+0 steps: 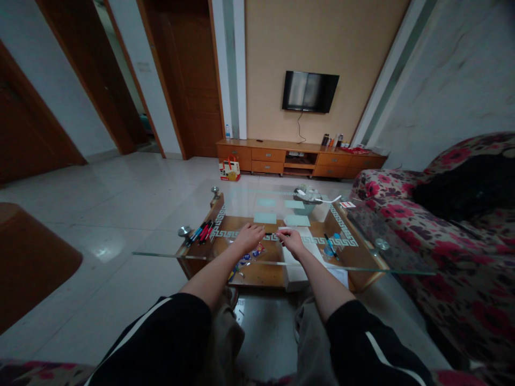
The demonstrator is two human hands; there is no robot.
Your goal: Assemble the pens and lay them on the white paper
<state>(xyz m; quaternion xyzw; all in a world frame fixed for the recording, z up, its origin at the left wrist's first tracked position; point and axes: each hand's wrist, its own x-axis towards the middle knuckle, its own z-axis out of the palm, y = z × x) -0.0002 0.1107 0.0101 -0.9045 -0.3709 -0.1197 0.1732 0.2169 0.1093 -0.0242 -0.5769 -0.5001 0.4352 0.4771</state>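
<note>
At the left of the glass table, a loose group of pens is laid beside a metal disc; pens could be rolled toward the edge if they were brushed by an outward sweep of the left hand. That hand is held near the middle with fingers curled; whether anything is held in its grip cannot be told. Just below it, a colourful packet is seen. Between the two hands, a small dark pen-like piece is held at the fingertips of the right hand, whose grip is pinched nearly closed. Since only an end seems to be held, the piece could be dropped if the pinch were eased or an uneven pull were applied. Farther right, a bluish bottle could be knocked if the right arm were swung outward.
</note>
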